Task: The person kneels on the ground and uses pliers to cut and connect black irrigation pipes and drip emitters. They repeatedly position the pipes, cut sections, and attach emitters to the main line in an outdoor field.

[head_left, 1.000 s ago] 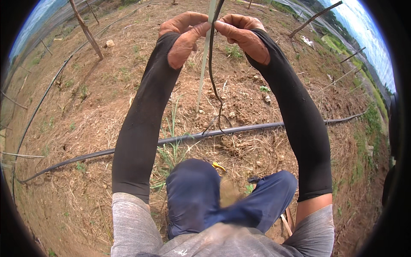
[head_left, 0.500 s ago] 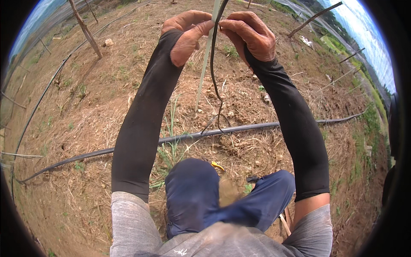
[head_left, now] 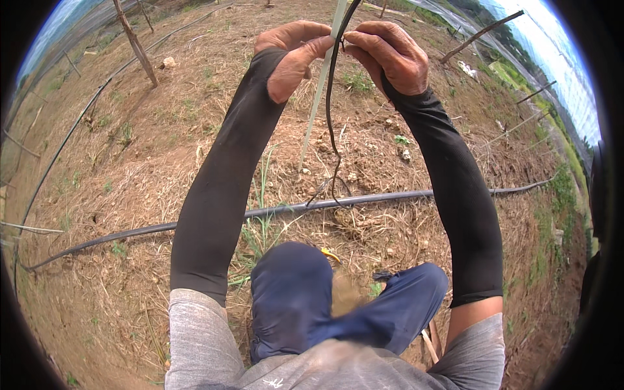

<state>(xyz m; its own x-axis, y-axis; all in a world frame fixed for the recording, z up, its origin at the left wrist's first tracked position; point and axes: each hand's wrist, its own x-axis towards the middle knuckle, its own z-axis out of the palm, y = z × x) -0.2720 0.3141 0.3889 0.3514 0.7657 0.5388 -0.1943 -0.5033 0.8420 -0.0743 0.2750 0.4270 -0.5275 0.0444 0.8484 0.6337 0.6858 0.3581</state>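
My left hand (head_left: 296, 58), in a black arm sleeve, pinches a pale greenish upright rod (head_left: 316, 110) near the top of the view. A thin black tube (head_left: 330, 117) runs alongside the rod, down to a thicker dark pipe (head_left: 383, 197) lying across the ground. My right hand (head_left: 390, 55) has its fingertips closed beside the tube, gripping a small dark tie (head_left: 342, 44) against it. A yellow-handled tool (head_left: 330, 254) lies by my knees, partly hidden.
Dry soil with straw and small weeds covers the slope. Wooden posts (head_left: 135, 45) stand at left and right, including a leaning one (head_left: 481, 36). Another thin hose (head_left: 75, 123) runs along the left side. A dark upright shape (head_left: 597, 214) is at the far right edge.
My right hand has turned, bringing its back into view, its fingertips staying at the tube. Both hands and the rod sit slightly further right in the picture.
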